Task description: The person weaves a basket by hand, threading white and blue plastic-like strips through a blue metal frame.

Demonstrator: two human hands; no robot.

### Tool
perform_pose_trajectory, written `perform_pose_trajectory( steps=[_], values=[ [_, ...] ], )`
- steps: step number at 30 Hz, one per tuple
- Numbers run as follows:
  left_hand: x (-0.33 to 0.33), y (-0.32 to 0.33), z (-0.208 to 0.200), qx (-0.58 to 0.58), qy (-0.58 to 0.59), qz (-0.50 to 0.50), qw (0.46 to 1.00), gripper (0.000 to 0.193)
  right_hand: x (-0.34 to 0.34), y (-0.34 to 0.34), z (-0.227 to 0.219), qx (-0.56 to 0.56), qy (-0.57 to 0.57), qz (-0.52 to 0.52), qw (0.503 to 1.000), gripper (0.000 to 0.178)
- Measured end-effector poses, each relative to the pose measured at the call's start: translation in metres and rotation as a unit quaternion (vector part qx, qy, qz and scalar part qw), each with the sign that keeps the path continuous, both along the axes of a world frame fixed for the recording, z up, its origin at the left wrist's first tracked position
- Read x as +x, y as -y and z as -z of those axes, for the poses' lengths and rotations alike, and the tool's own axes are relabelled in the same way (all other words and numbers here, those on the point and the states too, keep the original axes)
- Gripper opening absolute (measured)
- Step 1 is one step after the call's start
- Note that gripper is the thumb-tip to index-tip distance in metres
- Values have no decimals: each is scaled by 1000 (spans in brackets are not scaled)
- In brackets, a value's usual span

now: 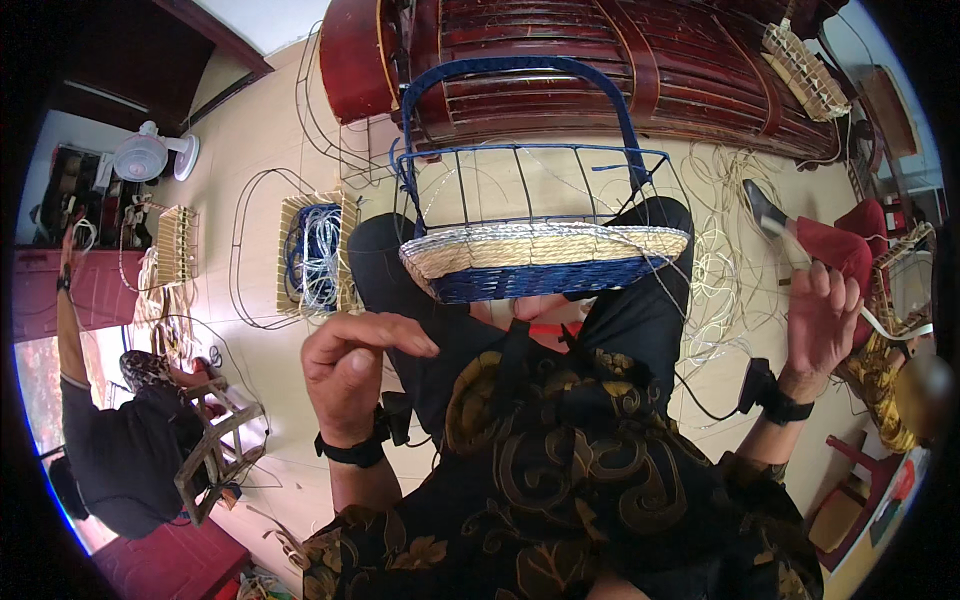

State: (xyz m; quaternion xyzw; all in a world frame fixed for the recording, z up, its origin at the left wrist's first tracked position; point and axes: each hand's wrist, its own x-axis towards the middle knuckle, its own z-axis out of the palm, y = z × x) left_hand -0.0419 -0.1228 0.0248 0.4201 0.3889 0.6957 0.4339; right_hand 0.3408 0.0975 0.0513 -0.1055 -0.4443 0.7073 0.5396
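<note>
We are counting five baskets around us. One, the big basket (545,258), is resting over our lap between the knees; its wall is showing a cream band above a blue one, bare wires are standing open over that, and one blue handle (520,65) is arching across. A few thin wires are trailing from it, and we are not seeing well into its hollow.

Our two hands are hovering apart from it. The left hand (365,355) is bending its fingers, half open, near the left knee; the right hand (822,315) is curling loosely, well out to the right. We are unable to tell whether either is gripping a thin strand.

On the floor to our left, a cream slatted basket (289,290) is holding a blue piece and a heap of silvery strands (322,245). A third basket (178,245) is standing farther left, a fourth (803,72) is leaning by one long wooden seat (590,75), and a fifth (905,265) is sitting beside one of two other people. Pale loops of strand (715,250) are lying on the floor at right. One white fan (140,157) and one wooden stool (220,440) are standing at left.
</note>
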Motion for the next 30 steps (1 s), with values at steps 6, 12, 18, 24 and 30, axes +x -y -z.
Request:
perform_pose_trajectory(
  steps=[6, 12, 18, 24, 30],
  values=[
    [-10, -3, 8, 28, 28, -120, 992, 55, -1, -12, -1, -6, -56, -20, 998, 22],
    [-16, 1, 29, -12, 122, -136, 983, 31, -39, 0, 27, -34, 212, 41, 976, 19],
    [18, -6, 42, -203, 115, -116, 965, 11, -90, 21, 45, 179, 533, 96, 822, 12],
    [44, -15, 33, -269, 19, -31, 962, 11, -110, 21, 56, 235, 579, 117, 772, 12],
    [56, -28, 22, -304, -89, 12, 949, 11, -108, 6, 45, 199, 572, 91, 791, 11]
  ],
)
